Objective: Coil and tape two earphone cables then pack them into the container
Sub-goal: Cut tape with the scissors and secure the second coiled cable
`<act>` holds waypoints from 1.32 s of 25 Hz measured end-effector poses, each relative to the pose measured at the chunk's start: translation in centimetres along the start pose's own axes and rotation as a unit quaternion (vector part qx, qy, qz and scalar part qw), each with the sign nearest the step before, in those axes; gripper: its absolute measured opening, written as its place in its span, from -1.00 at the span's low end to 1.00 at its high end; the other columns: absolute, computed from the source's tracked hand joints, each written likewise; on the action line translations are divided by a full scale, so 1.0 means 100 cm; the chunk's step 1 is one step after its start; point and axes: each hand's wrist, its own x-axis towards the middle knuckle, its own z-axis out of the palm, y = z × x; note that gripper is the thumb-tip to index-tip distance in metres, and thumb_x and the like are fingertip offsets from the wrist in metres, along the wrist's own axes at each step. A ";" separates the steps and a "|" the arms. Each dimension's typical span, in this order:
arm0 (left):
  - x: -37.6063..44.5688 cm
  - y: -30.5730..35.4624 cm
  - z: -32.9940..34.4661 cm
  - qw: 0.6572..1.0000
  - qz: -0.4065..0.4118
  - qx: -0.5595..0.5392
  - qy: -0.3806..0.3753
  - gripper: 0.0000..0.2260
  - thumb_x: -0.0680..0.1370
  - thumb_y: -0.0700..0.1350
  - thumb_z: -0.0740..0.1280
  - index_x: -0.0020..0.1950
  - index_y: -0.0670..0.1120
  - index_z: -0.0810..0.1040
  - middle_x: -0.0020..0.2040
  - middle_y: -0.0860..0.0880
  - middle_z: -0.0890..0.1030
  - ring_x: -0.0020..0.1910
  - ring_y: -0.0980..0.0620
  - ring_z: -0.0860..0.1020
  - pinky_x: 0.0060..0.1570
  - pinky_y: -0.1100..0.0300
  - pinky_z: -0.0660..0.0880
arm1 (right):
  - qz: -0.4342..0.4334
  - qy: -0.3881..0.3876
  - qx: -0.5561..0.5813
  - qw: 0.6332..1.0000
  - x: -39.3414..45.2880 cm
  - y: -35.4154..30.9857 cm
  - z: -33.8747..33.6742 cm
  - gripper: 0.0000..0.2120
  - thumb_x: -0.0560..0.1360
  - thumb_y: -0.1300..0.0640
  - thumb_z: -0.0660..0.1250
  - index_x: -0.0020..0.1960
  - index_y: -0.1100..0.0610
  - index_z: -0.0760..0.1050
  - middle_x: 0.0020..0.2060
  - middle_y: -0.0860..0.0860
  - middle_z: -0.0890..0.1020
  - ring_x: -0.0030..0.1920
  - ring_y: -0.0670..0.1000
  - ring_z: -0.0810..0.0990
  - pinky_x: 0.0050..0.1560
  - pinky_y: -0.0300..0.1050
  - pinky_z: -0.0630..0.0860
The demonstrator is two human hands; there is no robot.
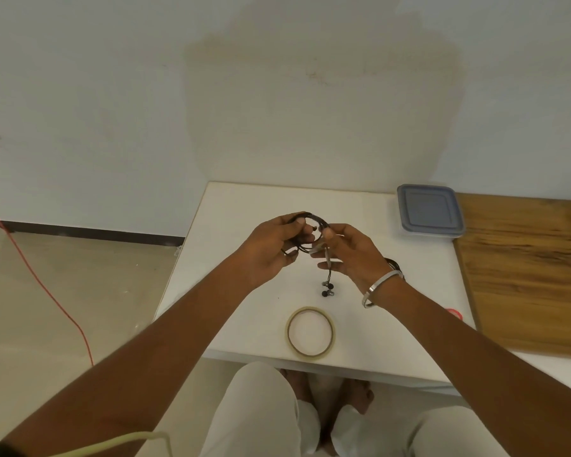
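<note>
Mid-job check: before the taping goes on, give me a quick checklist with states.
1. Coil held by both hands, left hand and right hand: ok.
2. Earbuds tucked into coil: not ok, they dangle below.
3. Tape strip ready on coil: cannot tell.
4. Tape roll within reach on white table: ok.
5. Container open for packing: not ok, lid on.
6. Second earphone cable coiled: cannot tell, mostly hidden behind right wrist.
</note>
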 end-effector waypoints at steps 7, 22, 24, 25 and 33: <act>0.005 0.016 0.000 0.980 0.064 -0.161 0.095 -0.80 0.58 -0.30 0.25 0.11 -0.03 0.49 -0.18 0.02 0.68 -0.15 0.08 0.67 -0.09 0.14 0.39 | 0.001 -0.061 -0.352 0.934 -0.003 0.026 -0.005 -0.86 0.55 0.20 0.18 0.08 0.07 0.45 -0.26 0.03 0.64 -0.24 -0.02 0.60 -0.10 -0.08 0.58; 0.004 -0.033 -0.013 0.941 0.023 0.315 -0.121 -0.75 0.66 -0.19 0.04 0.22 -0.03 0.45 -0.28 0.04 0.44 -0.26 0.08 0.48 -0.10 0.17 0.34 | -0.211 -0.020 -0.534 0.819 0.009 -0.006 -0.008 -0.85 0.55 0.03 0.22 0.02 0.10 0.46 -0.32 -0.12 0.45 -0.27 -0.04 0.46 -0.22 -0.11 0.47; 0.004 -0.032 -0.010 0.958 0.009 0.248 -0.144 -0.76 0.65 -0.04 0.06 0.21 -0.05 0.44 -0.31 0.08 0.41 -0.30 0.11 0.46 -0.17 0.21 0.32 | -0.220 -0.010 -0.522 0.824 0.012 0.000 -0.009 -0.86 0.55 0.04 0.23 -0.01 0.11 0.49 -0.28 -0.07 0.51 -0.26 -0.03 0.48 -0.19 -0.12 0.47; 0.005 -0.032 -0.009 0.965 0.012 0.220 -0.143 -0.75 0.66 0.00 0.08 0.23 -0.06 0.44 -0.30 0.08 0.42 -0.31 0.12 0.46 -0.19 0.23 0.33 | -0.220 0.002 -0.506 0.834 0.014 0.002 -0.009 -0.85 0.55 0.06 0.23 -0.02 0.12 0.50 -0.27 -0.03 0.54 -0.25 -0.02 0.49 -0.18 -0.12 0.48; 0.024 -0.046 -0.008 0.998 0.044 0.052 -0.005 -0.72 0.67 -0.25 0.09 0.30 -0.09 0.48 -0.17 0.00 0.54 -0.16 0.08 0.52 -0.12 0.17 0.50 | -0.008 -0.045 -0.185 0.982 0.019 0.028 -0.004 -0.78 0.54 0.09 0.26 0.14 0.15 0.51 -0.03 0.11 0.63 -0.04 0.07 0.66 -0.02 -0.01 0.63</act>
